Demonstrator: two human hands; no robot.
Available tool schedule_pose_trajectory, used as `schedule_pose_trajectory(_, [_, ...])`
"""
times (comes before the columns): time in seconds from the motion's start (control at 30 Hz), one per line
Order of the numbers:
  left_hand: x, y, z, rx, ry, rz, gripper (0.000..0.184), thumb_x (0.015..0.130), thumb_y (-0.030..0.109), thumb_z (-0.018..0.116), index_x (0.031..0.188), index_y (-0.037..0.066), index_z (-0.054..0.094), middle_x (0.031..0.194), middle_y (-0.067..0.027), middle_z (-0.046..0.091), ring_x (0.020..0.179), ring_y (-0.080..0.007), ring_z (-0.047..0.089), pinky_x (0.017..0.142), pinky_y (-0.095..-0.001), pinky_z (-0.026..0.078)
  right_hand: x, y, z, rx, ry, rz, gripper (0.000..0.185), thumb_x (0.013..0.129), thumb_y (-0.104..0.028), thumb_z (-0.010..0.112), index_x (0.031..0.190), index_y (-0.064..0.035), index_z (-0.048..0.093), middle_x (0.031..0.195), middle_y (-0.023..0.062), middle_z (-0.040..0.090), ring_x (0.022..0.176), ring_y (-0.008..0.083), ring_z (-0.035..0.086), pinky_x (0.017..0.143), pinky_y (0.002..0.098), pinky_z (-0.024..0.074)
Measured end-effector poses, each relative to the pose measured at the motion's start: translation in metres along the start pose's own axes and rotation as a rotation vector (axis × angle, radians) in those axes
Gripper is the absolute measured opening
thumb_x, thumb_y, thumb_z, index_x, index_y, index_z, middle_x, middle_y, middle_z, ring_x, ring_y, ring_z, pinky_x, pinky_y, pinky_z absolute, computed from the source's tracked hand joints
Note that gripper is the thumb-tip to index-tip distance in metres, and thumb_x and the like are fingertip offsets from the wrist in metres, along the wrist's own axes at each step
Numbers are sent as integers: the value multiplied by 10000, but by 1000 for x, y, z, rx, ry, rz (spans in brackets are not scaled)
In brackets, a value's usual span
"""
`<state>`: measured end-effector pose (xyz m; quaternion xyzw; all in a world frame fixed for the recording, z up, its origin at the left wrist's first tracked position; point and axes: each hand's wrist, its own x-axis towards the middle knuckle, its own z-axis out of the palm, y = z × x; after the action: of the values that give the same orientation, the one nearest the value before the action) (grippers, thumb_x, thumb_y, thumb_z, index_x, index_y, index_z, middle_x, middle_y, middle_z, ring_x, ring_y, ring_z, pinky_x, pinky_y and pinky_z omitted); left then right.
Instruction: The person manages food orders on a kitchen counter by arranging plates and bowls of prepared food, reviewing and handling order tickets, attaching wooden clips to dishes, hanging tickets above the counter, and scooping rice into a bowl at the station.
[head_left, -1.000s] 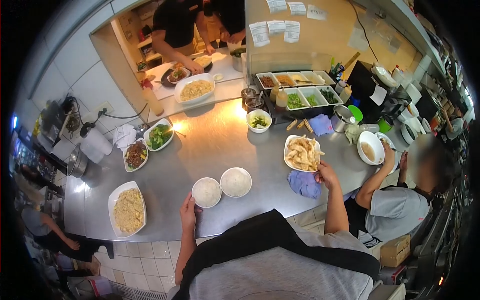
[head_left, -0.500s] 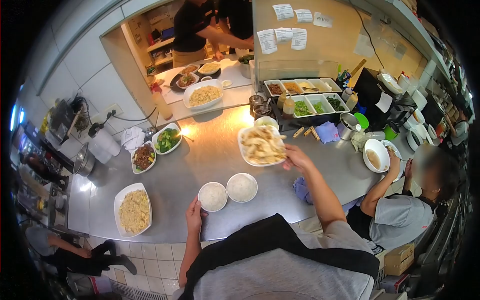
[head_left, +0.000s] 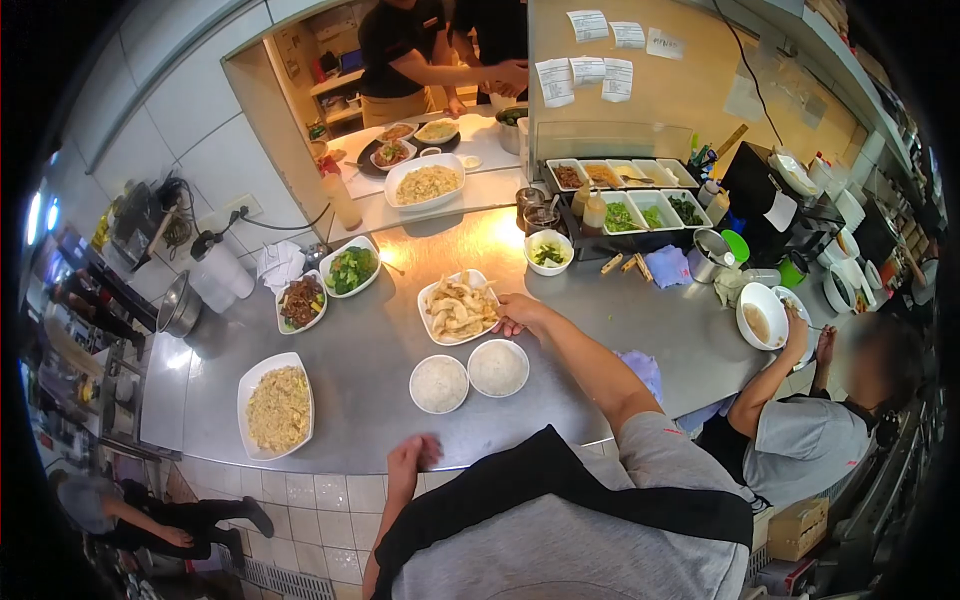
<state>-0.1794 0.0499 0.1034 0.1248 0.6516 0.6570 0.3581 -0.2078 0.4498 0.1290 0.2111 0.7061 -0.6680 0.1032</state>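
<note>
Centrally, a dish [head_left: 426,311] is being grasped by the extended right hand [head_left: 522,313]; the left hand [head_left: 413,455] is being held apart, grip indeterminable.

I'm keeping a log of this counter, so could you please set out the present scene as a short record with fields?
Right hand: holding the square bowl at its right side
Square bowl contents: pale fried pieces
Left hand: by the near edge of the counter, blurred, nothing visible in it
Rice bowls: two, side by side, nearer the person than the square bowl
Left dishes: fried rice, meat dish, broccoli
Co-worker at right: one hand at a white bowl
</note>
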Motion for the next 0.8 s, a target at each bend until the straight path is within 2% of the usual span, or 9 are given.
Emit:
schedule_pose_trajectory(0.13, [-33,-91,-34,443,-179,58,374,895,329,528,986,-19,628,1017,-147,616,928,-250,602,824,-359,468,-14,9,-6,-38,5,-53,342,883,-171,467,1195,-56,547,770,65,639,558,92,570,469,220,460])
schedule_pose_trajectory(0.27, [-40,-97,-37,1581,-4,622,469,829,361,586,1125,-2,555,1121,-196,564,1105,-340,508,985,-447,353,-79,31,11,-497,649,-484,275,880,-176,529,1103,-40,615,788,65,631,597,131,567,558,266,472])
schedule_pose_trajectory(0.3, [-41,-89,-29,1601,16,530,493,819,368,593,1150,7,535,1141,-192,553,1113,-348,497,985,-462,343,-102,42,16,-554,797,-663,260,881,-191,541,1073,-43,633,767,58,623,596,129,561,573,271,468])
schedule_pose_trajectory(0.37, [-38,-68,-14,1637,48,341,549,799,382,605,1201,25,496,1182,-185,532,1130,-362,473,986,-494,323,-160,46,36,-370,874,-493,217,869,-206,541,927,-29,652,868,167,646,797,285,624,718,347,479])
schedule_pose_trajectory(0.43, [-19,-74,-8,1440,23,345,481,808,360,597,1152,29,534,1163,-185,543,1094,-382,483,945,-504,344,-212,68,55,-260,923,-370,239,890,-230,532,864,-20,644,765,147,632,679,237,595,647,323,460])
schedule_pose_trajectory(0.5, [-2,-76,2,1314,-47,707,389,847,318,559,1107,30,575,1111,-203,562,1023,-392,515,878,-485,391,-246,107,67,-212,976,-284,255,898,-233,527,822,-14,634,713,136,613,620,218,562,606,318,444])
schedule_pose_trajectory(0.53, [7,-75,7,1267,-267,473,467,862,313,547,1197,-9,497,1205,-244,492,1120,-410,444,965,-481,326,-264,130,81,-179,999,-228,267,902,-234,524,802,-11,629,687,131,603,590,209,545,586,315,436])
schedule_pose_trajectory(0.7, [19,-95,36,1354,-360,379,469,837,377,549,1150,27,545,1137,-214,550,1077,-378,494,931,-453,374,-297,218,122,-396,1270,-255,181,882,-187,540,895,-24,615,621,133,542,568,192,552,571,344,445])
schedule_pose_trajectory(0.8, [14,-87,43,1275,-425,269,421,811,382,567,1105,81,595,912,-142,629,886,-308,592,791,-392,455,-308,239,144,-152,1096,63,184,851,-87,494,1000,-58,597,631,122,561,596,196,579,604,328,476])
